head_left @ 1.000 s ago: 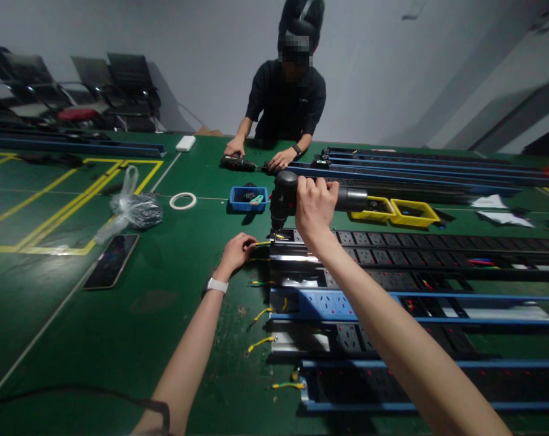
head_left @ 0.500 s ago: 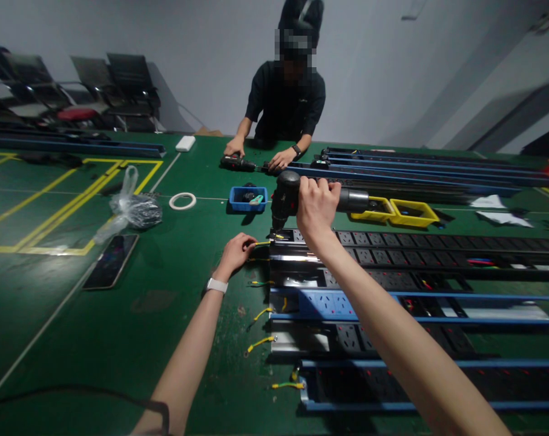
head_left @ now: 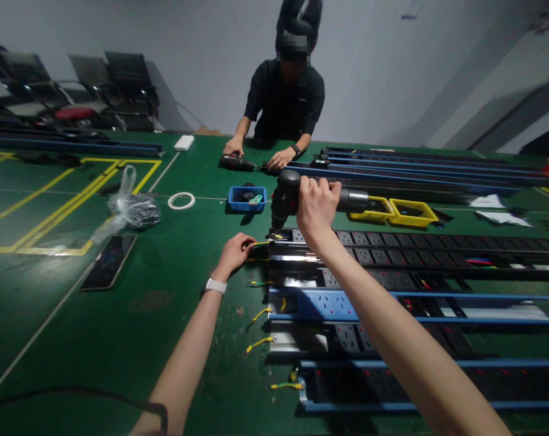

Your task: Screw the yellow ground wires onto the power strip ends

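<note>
A black socket strip (head_left: pixel 392 240) lies right of the left hand (head_left: pixel 235 253). A drill (head_left: pixel 284 197) points down at the strip's left end, the right hand (head_left: pixel 318 204) curling its fingers around it; left fingertips (head_left: pixel 249 246) pinch a yellow wire (head_left: pixel 262 243).

drill (head_left: pixel 285 198) black; wire (head_left: pixel 261 243) yellow; socket strip (head_left: pixel 419 240) black; nearby sockets (head_left: pixel 324 301) blue; tabletop (head_left: pixel 120 345) green with yellow lines (head_left: pixel 38 250)

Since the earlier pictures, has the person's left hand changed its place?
No, not visibly: the left hand stays at the same place, judged against the strip with blue sockets.
</note>
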Motion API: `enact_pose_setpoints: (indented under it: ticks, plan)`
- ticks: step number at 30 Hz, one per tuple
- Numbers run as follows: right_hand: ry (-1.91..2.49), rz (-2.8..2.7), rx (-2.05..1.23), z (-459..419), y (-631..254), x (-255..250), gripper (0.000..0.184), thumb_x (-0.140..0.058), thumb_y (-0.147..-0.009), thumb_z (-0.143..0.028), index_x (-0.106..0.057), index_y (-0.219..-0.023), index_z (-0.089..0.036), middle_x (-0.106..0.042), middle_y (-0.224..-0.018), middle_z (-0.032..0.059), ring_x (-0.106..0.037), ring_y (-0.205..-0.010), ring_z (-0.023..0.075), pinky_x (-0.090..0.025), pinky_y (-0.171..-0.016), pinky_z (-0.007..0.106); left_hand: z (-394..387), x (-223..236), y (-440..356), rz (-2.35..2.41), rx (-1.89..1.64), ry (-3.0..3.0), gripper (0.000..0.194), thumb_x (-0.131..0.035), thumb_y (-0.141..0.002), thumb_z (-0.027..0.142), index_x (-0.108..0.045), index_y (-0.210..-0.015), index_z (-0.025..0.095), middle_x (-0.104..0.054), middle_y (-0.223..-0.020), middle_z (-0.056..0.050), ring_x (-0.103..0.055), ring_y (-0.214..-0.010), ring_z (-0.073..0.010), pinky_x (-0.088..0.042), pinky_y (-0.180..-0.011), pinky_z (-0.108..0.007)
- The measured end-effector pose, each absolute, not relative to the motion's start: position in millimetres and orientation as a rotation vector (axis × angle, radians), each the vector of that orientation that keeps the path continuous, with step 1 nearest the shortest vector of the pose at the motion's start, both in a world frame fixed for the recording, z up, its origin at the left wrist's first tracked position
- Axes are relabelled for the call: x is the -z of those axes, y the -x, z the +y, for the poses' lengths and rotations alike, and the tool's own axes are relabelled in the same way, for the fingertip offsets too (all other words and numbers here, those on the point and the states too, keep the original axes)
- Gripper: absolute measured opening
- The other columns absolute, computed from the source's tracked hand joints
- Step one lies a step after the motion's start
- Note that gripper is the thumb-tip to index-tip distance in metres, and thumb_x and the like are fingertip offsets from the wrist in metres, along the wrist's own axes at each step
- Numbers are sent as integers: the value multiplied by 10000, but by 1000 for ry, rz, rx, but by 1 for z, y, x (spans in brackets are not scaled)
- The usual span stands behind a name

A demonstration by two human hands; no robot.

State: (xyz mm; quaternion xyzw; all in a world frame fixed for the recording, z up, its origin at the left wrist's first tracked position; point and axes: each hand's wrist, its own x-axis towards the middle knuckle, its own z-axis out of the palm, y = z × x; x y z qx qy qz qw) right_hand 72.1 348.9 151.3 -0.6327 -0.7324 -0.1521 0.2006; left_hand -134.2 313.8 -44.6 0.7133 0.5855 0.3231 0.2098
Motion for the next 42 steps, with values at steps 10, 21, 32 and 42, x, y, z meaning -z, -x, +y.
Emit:
enact_pose_setpoints:
  ticks: [10, 21, 32, 42]
  plan:
    - [1801, -2075, 432, 349, -71, -153, 392, -231, -960, -123, -603, -1081, -136, -657, -1016, 124, -501, -1044, 206, -259, -945, 372, 313, 43, 134, 1635, -883, -1964, 450, -467, -930, 559, -721, -992, 193, -637, -949, -55, -531, -724, -102, -392, -700, -230]
    - [1802, -2061, 447, 349, -71, -152, 368, -262, -959, -125, -614, -1064, -138, -662, -1012, 123, -509, -1041, 204, -258, -939, 358, 313, 42, 134, 1635, -876, -1967, 402, -484, -937, 512, -721, -1002, 193, -634, -946, -45, -537, -744, -98, -392, -712, -225]
    - [1776, -2055, 446, 348, -72, -153, 356, -274, -949, -115, -614, -1055, -115, -658, -995, 132, -486, -1025, 186, -257, -935, 355, 313, 45, 134, 1630, -890, -1972, 423, -480, -933, 535, -721, -1000, 194, -637, -953, -48, -537, -740, -100, -393, -713, -229]
    - [1821, -2075, 496, 349, -71, -152, 354, -277, -960, -120, -610, -1080, -128, -658, -999, 125, -503, -1030, 189, -273, -944, 364, 313, 42, 134, 1640, -873, -1970, 422, -476, -936, 530, -719, -997, 191, -637, -954, -49, -551, -770, -109, -397, -726, -231]
